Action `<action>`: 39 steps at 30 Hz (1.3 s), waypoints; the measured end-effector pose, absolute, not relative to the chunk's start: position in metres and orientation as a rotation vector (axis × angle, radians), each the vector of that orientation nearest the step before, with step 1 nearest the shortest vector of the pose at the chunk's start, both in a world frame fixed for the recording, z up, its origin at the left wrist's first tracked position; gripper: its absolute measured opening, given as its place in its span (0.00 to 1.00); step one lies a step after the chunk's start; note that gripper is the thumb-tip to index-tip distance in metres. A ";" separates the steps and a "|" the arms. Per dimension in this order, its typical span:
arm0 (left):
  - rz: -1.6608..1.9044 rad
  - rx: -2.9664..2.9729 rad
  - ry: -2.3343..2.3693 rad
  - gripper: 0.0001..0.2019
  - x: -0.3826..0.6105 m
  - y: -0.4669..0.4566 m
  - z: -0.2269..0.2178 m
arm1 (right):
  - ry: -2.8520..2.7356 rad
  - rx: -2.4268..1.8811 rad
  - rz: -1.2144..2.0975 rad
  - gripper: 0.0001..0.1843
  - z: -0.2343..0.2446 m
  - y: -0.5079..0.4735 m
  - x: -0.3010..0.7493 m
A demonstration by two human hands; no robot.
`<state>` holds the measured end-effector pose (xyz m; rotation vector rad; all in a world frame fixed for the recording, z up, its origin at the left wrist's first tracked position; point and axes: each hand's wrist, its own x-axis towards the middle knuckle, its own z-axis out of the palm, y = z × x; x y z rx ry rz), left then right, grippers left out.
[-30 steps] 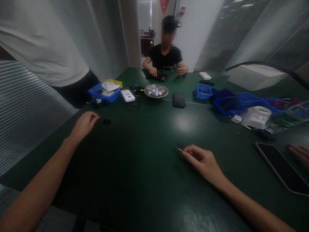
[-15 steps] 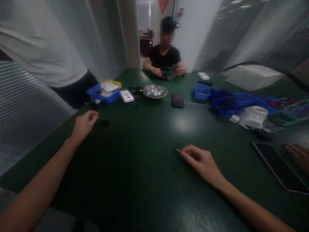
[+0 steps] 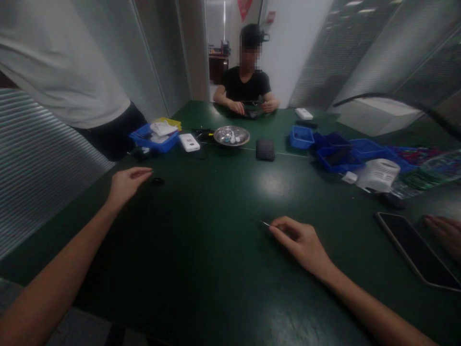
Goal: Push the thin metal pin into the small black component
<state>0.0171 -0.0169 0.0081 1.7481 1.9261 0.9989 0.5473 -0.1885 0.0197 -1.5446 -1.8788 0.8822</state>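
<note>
Slim, straight, silvery rod (image 3: 265, 223) in right hand (image 3: 301, 242)

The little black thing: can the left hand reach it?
Probably yes: the little black thing lies close to the left hand, nothing visible between, though the fingers seem to pinch something tiny.

Head-worn view, forward and down over green table (image 3: 201, 230)

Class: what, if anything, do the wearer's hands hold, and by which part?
Right hand: a thin metallic piece, held behind its protruding tip. Left hand: cannot tell.
</note>
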 end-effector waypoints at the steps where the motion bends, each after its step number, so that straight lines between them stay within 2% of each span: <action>1: 0.983 1.742 1.929 0.20 0.017 -0.017 0.008 | -1.876 -1.545 0.883 0.18 0.020 -0.188 0.547; 10: 0.875 1.822 1.936 0.19 0.018 -0.018 0.013 | -1.889 -1.545 0.894 0.17 0.023 -0.189 0.547; 16: 1.016 1.693 1.732 0.26 0.024 -0.018 0.014 | -1.883 -1.555 0.898 0.18 0.024 -0.188 0.544; 26: 0.933 1.644 1.767 0.29 0.020 -0.016 0.013 | -1.899 -1.551 0.870 0.17 0.020 -0.187 0.547; 33: 0.940 2.026 1.628 0.25 0.019 -0.012 0.004 | -1.909 -1.530 0.853 0.16 0.017 -0.188 0.547; 39: 0.733 1.997 1.680 0.24 0.015 -0.012 0.001 | -1.908 -1.531 0.867 0.16 0.018 -0.189 0.545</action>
